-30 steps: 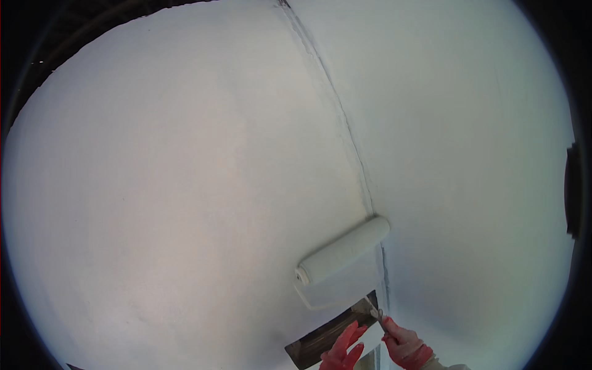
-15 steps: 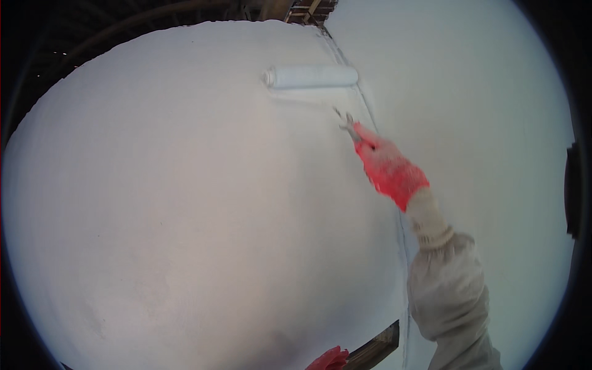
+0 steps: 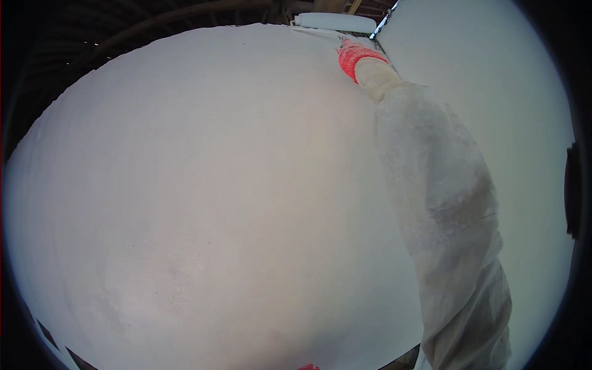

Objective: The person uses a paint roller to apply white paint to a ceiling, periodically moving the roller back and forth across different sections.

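Note:
High up in the head view, my right hand (image 3: 362, 60), in a red glove with a cream cuff, is closed round the handle of a paint roller (image 3: 336, 23). The handle itself is mostly hidden by the glove. The white roller sleeve lies level at the wall's top edge, near the corner. My right arm is stretched far up in a grey-white sleeve. Of my left hand (image 3: 308, 367), only a sliver of red glove shows at the lower edge. Its fingers are out of sight. A broad white wall (image 3: 246, 185) faces me.
A second pale wall (image 3: 481, 92) meets the first at a corner on the right. Dark roof beams (image 3: 185, 11) run above the wall's uneven top edge. A dark rectangular object (image 3: 572, 191) stands at the far right. Dark openings or edges show along the bottom.
My right hand has moved up with the paint roller, from below the wall's top to its upper edge. My left hand has sunk almost out of view at the bottom.

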A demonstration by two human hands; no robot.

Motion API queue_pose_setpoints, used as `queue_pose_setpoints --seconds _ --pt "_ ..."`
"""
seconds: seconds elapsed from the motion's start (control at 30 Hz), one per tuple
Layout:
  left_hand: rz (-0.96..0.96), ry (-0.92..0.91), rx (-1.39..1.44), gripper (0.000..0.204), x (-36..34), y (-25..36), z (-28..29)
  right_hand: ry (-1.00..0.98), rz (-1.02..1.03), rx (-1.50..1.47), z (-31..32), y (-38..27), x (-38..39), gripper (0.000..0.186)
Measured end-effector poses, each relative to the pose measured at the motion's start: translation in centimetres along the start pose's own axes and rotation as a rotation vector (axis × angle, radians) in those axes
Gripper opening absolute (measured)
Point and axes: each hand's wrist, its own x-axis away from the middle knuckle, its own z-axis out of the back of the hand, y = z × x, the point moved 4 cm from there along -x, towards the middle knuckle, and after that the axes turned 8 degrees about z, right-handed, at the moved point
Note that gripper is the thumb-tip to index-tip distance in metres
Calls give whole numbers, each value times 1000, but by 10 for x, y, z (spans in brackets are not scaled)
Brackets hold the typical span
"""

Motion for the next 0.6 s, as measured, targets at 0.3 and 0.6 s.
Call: queue_pose_setpoints --seconds 0.3,0.6 --pt "56 54 -28 39 25 -10 7 48 35 10 9 -8 -4 40" --pt "84 -159 70 39 42 -32 -37 19 174 55 66 45 185 48"
